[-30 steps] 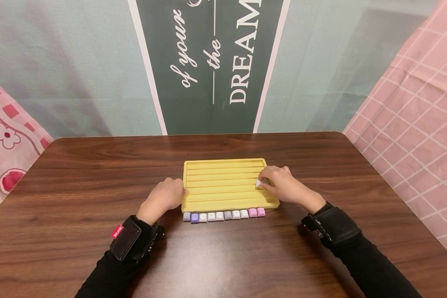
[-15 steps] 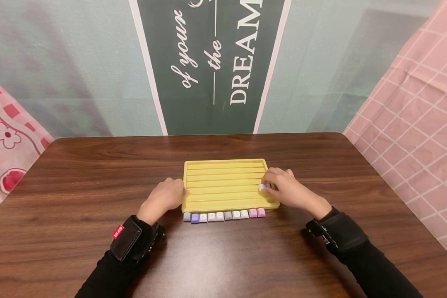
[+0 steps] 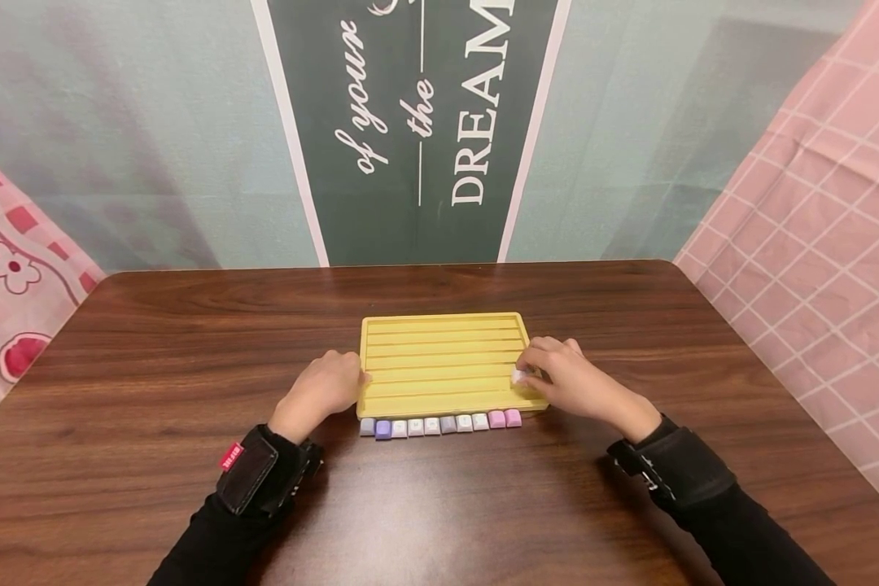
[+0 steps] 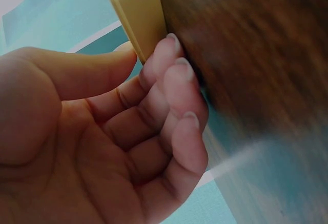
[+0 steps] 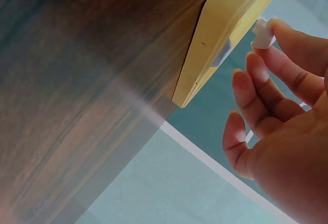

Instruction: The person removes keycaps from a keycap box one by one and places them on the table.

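A shallow yellow tray [image 3: 439, 360] with raised ridges across it lies on the table. At its left edge my left hand [image 3: 322, 382] grips the side, thumb [image 4: 110, 73] at the rim and curled fingers against the outer wall. Between thumb and index finger my right hand [image 3: 575, 378] pinches a small white keycap [image 5: 264, 33], held over the tray's right end near the front. The other fingers of this hand are loosely bent. In the right wrist view a grey-blue keycap [image 5: 223, 54] shows just past the tray's wall, mostly hidden by it.
Along the tray's front edge runs a row of several keycaps [image 3: 432, 426] in grey, purple, white and pink. The brown wooden table [image 3: 439, 513] ends at a printed cloth backdrop [image 3: 417, 163]. Pink cloths hang at both sides.
My right hand has shifted a little toward the front and right, taking the white keycap with it over the tray. The left hand and the tray stay where they were.
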`<state>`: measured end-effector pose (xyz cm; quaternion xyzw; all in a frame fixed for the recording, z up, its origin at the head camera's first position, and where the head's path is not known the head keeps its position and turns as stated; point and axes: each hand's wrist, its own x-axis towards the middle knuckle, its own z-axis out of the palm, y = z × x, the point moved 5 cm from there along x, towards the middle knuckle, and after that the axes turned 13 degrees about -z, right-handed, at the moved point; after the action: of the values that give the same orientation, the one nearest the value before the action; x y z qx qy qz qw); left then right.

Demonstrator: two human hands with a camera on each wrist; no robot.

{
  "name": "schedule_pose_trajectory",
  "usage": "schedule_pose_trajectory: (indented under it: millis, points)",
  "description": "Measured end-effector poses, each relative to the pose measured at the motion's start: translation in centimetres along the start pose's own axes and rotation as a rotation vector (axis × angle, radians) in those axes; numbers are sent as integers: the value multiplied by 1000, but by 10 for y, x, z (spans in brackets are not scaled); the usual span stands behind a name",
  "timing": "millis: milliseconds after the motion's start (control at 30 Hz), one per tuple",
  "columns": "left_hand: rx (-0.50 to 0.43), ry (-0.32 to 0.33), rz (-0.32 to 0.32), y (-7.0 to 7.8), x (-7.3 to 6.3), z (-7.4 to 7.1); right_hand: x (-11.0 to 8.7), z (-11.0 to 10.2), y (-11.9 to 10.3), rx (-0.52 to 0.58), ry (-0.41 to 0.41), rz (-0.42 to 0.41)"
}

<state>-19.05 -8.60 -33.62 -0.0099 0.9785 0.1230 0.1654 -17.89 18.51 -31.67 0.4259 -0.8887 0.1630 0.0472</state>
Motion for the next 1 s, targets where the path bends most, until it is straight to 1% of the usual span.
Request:
schedule_pose_trajectory:
  millis: [233,433,600,867,1000]
  points:
    - [1,-11,-8,0,1,1,-5,0,-3,9,-15,-14]
    - [-2,-7,-10,0,0,1,-10,1,-7,29,-37,-43]
    - [-6,-1,-7,0,0,1,-11,3,-9,45,-64,-48]
    - [2,11,2,1,1,0,-12,2,-13,27,-87,-64]
    - [-1,11,6,1,1,1,-13,2,-14,29,-116,-65]
